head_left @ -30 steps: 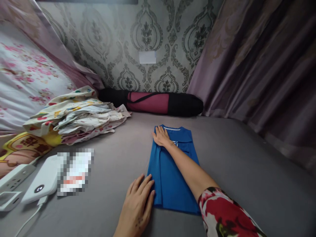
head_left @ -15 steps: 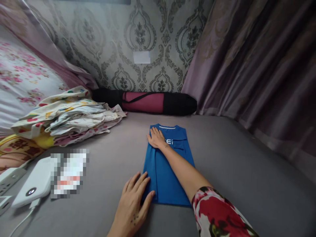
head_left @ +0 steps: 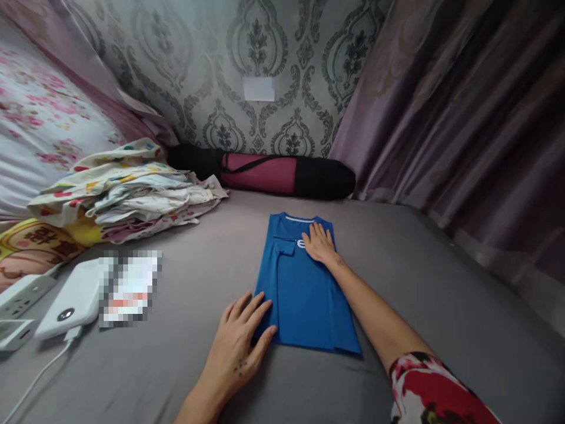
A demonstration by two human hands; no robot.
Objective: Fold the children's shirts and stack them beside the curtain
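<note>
A blue shirt (head_left: 300, 288), folded into a long narrow strip, lies flat on the grey bed sheet (head_left: 424, 306) in front of me. My left hand (head_left: 241, 347) rests open with its fingers spread on the shirt's near left corner. My right hand (head_left: 318, 242) lies flat and open on the far right part of the shirt, just below the collar and next to a white letter. A red floral sleeve covers my right upper arm.
A stack of folded patterned cloths (head_left: 128, 197) sits at the left. A white power bank (head_left: 73, 300) with a cable, a power strip (head_left: 22, 294) and a blurred item lie nearby. A rolled maroon and black mat (head_left: 265, 174) lines the wall. Curtains (head_left: 463, 118) hang at the right.
My right hand has slid from the shirt's far left edge across to its far right side. My left hand has stayed on the near left corner.
</note>
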